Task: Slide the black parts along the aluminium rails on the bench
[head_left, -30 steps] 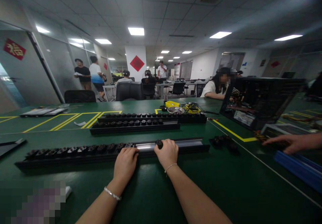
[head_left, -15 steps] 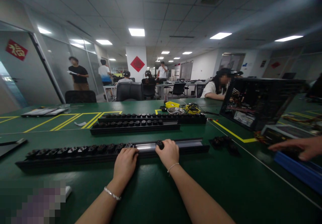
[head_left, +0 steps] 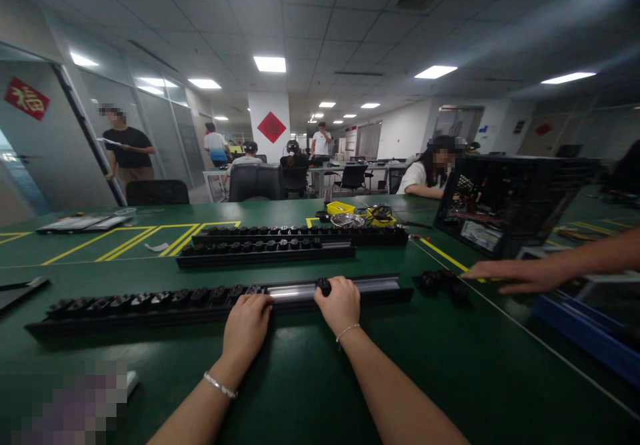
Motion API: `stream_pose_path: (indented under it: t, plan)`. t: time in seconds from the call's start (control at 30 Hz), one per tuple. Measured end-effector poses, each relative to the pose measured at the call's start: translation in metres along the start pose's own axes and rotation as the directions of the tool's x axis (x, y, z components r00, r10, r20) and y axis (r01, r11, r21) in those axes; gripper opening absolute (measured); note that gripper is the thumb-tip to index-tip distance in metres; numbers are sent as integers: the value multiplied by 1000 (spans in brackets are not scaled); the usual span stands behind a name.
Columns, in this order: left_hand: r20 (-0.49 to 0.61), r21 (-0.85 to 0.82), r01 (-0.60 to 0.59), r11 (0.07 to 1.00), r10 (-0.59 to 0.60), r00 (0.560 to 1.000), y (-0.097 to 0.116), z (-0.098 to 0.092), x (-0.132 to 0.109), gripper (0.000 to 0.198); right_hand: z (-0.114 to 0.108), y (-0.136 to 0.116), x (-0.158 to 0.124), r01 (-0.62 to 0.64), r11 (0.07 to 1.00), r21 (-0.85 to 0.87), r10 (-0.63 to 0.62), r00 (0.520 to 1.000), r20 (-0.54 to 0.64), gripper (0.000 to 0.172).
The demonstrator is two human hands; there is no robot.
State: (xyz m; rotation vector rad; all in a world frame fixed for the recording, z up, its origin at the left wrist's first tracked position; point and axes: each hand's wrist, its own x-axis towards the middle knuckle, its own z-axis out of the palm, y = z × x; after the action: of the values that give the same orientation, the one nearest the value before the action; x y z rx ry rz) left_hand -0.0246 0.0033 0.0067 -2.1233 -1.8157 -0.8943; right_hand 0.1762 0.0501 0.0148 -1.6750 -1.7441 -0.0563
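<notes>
Right fingers pinch black part; red sign reads "福".

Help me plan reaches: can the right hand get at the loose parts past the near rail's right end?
Probably yes: only the near rail lies between, though the right hand holds a black piece and another person's hand is near the loose parts.

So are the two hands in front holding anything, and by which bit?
The right hand holds a small black part by its right side. The left hand is at the long black tray; whether it grips anything cannot be told.
</notes>
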Motion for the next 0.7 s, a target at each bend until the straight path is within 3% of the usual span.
stream_pose_path:
  t: [0.7]
  plan:
    - [19,-10,26,1000,-26,999,0,1,0,20,-1,5,2,-37,999,-8,37,999,-19,20]
